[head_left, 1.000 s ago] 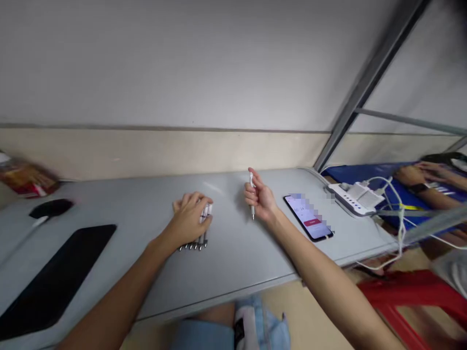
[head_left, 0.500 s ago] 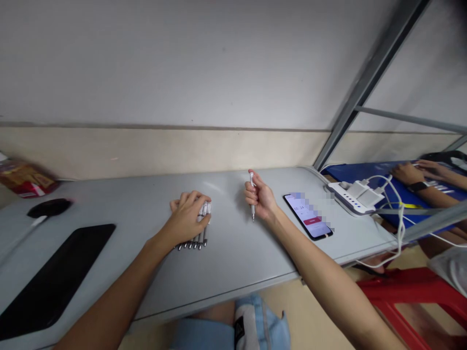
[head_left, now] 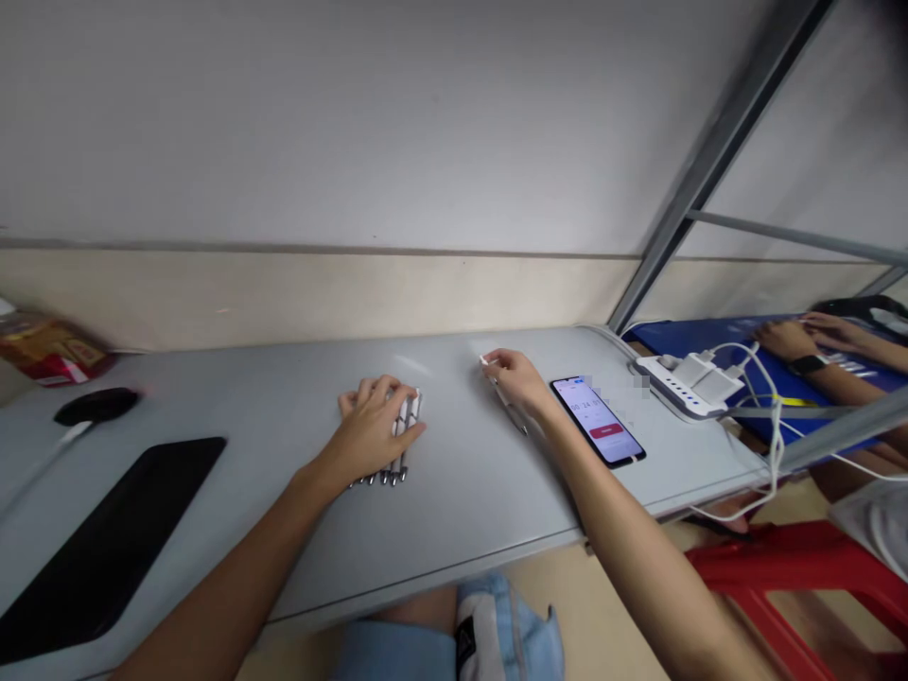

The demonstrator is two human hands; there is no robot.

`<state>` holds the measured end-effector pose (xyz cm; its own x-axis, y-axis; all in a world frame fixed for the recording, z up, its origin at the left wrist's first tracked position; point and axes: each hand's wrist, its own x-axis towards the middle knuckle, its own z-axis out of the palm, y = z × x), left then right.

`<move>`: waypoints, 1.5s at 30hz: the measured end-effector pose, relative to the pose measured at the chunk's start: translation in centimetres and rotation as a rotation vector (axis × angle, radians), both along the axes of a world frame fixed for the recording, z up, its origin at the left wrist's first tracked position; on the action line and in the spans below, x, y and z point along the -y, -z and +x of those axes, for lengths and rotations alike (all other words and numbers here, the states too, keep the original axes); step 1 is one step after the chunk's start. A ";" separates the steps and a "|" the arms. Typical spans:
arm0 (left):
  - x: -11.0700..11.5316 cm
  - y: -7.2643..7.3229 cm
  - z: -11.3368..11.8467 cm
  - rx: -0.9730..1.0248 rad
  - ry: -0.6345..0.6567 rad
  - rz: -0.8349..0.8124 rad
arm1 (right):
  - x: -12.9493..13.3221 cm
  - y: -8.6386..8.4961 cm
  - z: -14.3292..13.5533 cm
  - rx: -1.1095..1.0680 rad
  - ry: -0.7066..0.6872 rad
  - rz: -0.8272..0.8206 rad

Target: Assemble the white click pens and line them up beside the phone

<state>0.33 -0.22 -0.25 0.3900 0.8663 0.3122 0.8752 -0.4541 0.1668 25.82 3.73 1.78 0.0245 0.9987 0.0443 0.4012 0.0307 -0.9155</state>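
Note:
Several white pens with silver tips (head_left: 404, 445) lie side by side on the grey table (head_left: 440, 530), their tips toward the front edge. My left hand (head_left: 373, 426) rests over them with its fingers spread, covering much of the row. To the right, my right hand (head_left: 516, 380) is closed on a single white pen (head_left: 512, 411). That pen slants low over the table, its silver tip pointing toward the front right. Whether it touches the table I cannot tell.
A lit phone (head_left: 600, 421) and a white power strip (head_left: 685, 386) with cables are at the right. Left are a black mat (head_left: 113, 549), a black disc (head_left: 96, 407) and a red-brown package (head_left: 53, 350). Another person's hands (head_left: 787, 339) are over a blue surface.
The pen in my right hand has gone from upright to slanted, and that hand has turned over and lowered. My left hand and the row of pens have shifted slightly right.

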 end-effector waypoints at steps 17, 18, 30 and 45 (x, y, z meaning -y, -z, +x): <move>0.4 -0.4 0.3 -0.038 0.004 0.010 | -0.2 -0.1 1.3 0.596 0.060 -0.114; 0.4 -0.4 0.3 -0.033 0.009 0.007 | -0.1 -0.1 1.4 0.598 0.059 -0.108; 0.7 -0.3 0.8 -0.010 0.051 -0.025 | 0.3 -0.5 1.1 0.616 0.065 -0.096; 1.4 -1.2 1.7 0.182 0.084 -0.088 | 1.4 -1.0 -0.1 0.341 -0.456 0.437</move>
<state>2.02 -1.58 0.94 0.4062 0.8600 0.3090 0.7866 -0.5011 0.3607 25.74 2.33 2.82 -0.4774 0.7956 0.3730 0.5228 0.5984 -0.6072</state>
